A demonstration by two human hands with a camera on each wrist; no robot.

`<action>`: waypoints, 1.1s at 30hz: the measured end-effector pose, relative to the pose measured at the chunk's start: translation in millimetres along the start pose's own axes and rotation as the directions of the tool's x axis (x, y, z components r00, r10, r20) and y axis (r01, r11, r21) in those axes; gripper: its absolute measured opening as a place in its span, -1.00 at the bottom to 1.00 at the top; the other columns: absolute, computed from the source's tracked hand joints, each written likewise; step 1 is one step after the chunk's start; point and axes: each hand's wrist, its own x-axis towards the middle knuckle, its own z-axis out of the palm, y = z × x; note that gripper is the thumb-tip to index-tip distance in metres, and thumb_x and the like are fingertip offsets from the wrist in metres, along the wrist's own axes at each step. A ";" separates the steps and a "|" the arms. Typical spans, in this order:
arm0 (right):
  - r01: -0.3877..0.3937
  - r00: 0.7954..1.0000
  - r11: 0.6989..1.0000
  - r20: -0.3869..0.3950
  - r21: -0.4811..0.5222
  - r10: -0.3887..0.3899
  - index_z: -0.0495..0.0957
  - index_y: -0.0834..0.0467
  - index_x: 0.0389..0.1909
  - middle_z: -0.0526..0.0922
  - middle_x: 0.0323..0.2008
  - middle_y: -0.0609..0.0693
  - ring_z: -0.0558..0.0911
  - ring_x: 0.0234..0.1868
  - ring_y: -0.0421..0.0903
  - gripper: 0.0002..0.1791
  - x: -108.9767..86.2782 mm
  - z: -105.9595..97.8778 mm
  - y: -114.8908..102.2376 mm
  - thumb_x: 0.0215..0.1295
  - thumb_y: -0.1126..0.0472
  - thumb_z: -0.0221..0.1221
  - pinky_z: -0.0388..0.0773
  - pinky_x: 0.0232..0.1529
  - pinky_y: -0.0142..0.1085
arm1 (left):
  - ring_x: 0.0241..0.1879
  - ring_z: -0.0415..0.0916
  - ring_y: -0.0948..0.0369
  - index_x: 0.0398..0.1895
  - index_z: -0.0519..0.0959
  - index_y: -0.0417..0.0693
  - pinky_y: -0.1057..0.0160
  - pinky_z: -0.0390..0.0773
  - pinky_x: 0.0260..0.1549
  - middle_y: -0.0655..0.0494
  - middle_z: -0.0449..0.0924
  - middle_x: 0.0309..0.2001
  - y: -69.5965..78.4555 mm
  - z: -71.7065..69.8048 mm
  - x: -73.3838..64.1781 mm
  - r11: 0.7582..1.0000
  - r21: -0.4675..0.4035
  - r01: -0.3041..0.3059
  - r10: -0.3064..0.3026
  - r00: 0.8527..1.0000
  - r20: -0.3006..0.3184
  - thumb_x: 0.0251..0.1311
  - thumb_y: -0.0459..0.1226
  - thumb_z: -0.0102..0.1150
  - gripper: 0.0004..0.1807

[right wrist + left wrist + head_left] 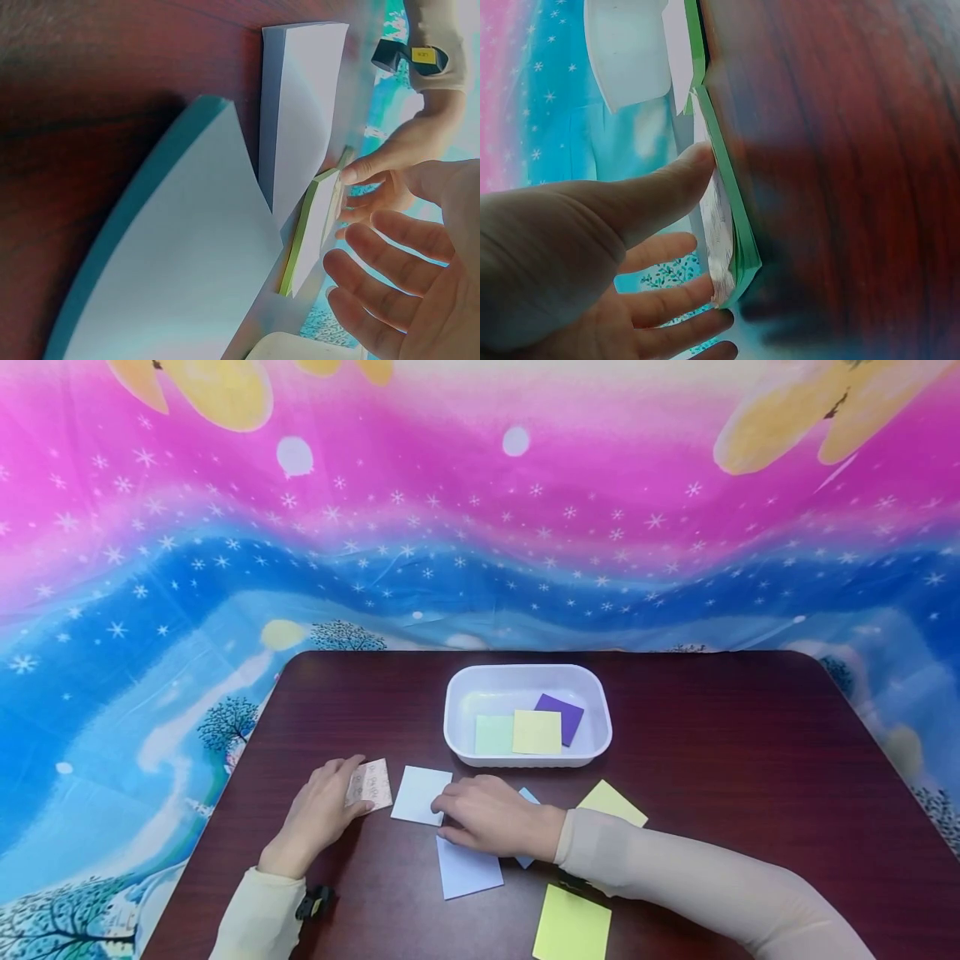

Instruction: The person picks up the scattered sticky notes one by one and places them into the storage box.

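My left hand (318,810) holds a small patterned sticky-note pad (377,785) with handwriting on it, thumb at the near edge and fingers at the far edge. Green page edges show under this pad (724,225) in the left wrist view. Right beside it lies a pale blue-white pad (416,793). Over that pad's right edge hovers my right hand (491,814), its fingers loosely bent and nothing between them (397,277). A lavender pad (468,870) lies just below the right hand, and a blue pad (529,796) is partly hidden under the wrist.
Behind the hands stands a white plastic tub (453,727) with mint (493,735), pale yellow (537,732) and purple (573,718) pads inside. A yellow pad (611,802) lies partly behind the right sleeve. Nearer the front is a yellow-green pad (572,924). A printed cloth (480,527) hangs behind the table.
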 end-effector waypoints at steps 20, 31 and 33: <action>0.004 1.000 1.000 -0.016 0.010 -0.003 0.65 -0.01 -0.02 0.71 -0.19 -0.19 0.68 -0.16 -0.24 -0.72 2.3 -4.5 -2.2 0.40 -0.05 0.21 0.59 -0.17 -0.31 | -0.13 0.49 -0.13 0.21 0.45 -0.28 -0.18 0.58 -0.14 -0.35 0.44 0.12 -3.1 -1.8 1.9 0.998 -0.047 0.045 -0.047 0.998 -0.053 -0.08 -0.17 0.62 -0.21; -0.003 1.000 1.000 -0.006 0.015 0.003 0.65 -0.01 -0.01 0.73 -0.16 -0.18 0.69 -0.13 -0.24 -0.72 3.2 -7.0 -2.4 0.40 -0.05 0.21 0.60 -0.15 -0.31 | -0.34 0.63 -0.05 0.05 0.55 -0.18 -0.08 0.58 -0.39 -0.14 0.68 -0.20 -6.1 -7.8 2.3 0.999 -0.011 -0.030 0.028 0.989 -0.142 0.11 -0.30 0.47 -0.55; -0.004 1.000 1.000 -0.005 0.015 0.004 0.65 -0.01 -0.01 0.72 -0.16 -0.19 0.69 -0.13 -0.24 -0.72 3.2 -6.7 -1.9 0.40 -0.05 0.21 0.60 -0.15 -0.31 | -0.31 0.65 -0.07 0.03 0.56 -0.16 -0.10 0.59 -0.36 -0.14 0.69 -0.20 -6.4 -9.4 2.0 0.999 -0.020 -0.036 0.033 0.987 -0.154 0.16 -0.32 0.42 -0.62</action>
